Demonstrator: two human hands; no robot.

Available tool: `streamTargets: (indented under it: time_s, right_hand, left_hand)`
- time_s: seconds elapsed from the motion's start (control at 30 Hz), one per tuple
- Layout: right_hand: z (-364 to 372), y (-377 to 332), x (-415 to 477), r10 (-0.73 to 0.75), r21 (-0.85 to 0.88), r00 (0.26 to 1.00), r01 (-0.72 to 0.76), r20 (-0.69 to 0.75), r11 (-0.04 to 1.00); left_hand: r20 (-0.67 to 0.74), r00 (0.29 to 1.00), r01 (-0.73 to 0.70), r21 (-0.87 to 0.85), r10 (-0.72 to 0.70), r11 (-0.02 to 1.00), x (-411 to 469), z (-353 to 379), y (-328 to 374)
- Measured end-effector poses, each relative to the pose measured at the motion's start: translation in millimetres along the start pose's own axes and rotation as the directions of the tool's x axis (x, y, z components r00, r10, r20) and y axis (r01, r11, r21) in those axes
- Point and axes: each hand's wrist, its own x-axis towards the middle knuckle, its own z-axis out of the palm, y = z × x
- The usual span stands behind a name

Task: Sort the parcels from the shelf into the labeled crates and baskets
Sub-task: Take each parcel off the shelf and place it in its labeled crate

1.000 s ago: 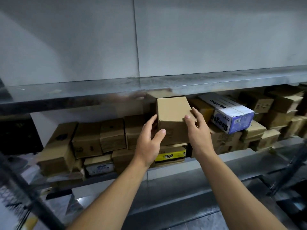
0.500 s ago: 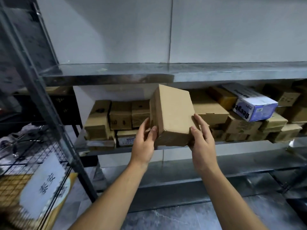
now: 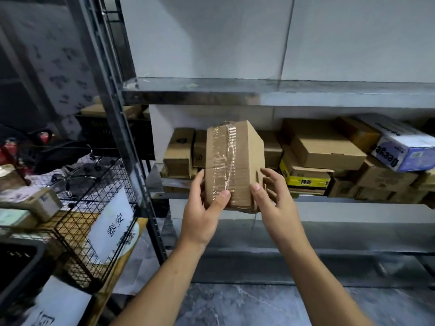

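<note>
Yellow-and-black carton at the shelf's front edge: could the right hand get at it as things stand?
Probably yes for reaching: the yellow-and-black carton faces out with nothing before it, beside the right hand. But that hand grips the taped brown cardboard box, and brown cartons rest on top.

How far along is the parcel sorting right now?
Done: at least one parcel lies at far left near the labeled wire basket, seemingly sorted. In hand: the left hand and right hand grip a taped box, held clear of the shelf and not yet dropped anywhere. Left: many boxes crowd the shelf, so most of the job is ahead.
</note>
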Motion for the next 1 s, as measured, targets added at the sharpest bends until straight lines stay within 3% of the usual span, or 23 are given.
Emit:
streamTargets:
  time_s: [0.2, 0.33, 0.43, 0.57, 0.9, 1.0]
  right_hand:
    - [18.6, -5.9, -11.4, 0.014, 0.178, 0.993, -0.036, 0.120, 0.983]
    - [22.6, -3.4, -11.3, 0.069, 0.373, 0.993, -0.099, 0.093, 0.922]
    - [27.5, -4.5, -11.8, 0.118, 0.505, 0.987, -0.155, 0.105, 0.849]
    - [34.0, 1.9, -13.5, 0.167, 0.565, 0.982, -0.187, 0.088, 0.804]
    - [50.5, 2.8, -13.1, 0.146, 0.612, 0.976, -0.215, 0.161, 0.761]
    - [55.8, 4.8, -11.8, 0.078, 0.564, 0.983, -0.161, 0.168, 0.810]
  left_hand:
    - [0.061, 0.998, -0.040, 0.073, 0.036, 0.996, -6.6, -18.7, 1.0]
    - [0.011, 0.999, 0.049, -0.115, -0.048, 0.992, -0.1, -34.8, 2.1]
    - [-0.064, 0.997, 0.029, -0.035, -0.031, 0.999, 3.1, -39.4, -2.5]
    - [-0.110, 0.993, -0.027, 0.131, 0.042, 0.991, 1.5, -40.8, -0.2]
    - [-0.058, 0.997, 0.040, -0.214, -0.053, 0.976, -4.4, -66.7, 1.9]
    - [-0.098, 0.995, 0.010, -0.165, -0.027, 0.986, -4.7, -82.1, 3.9]
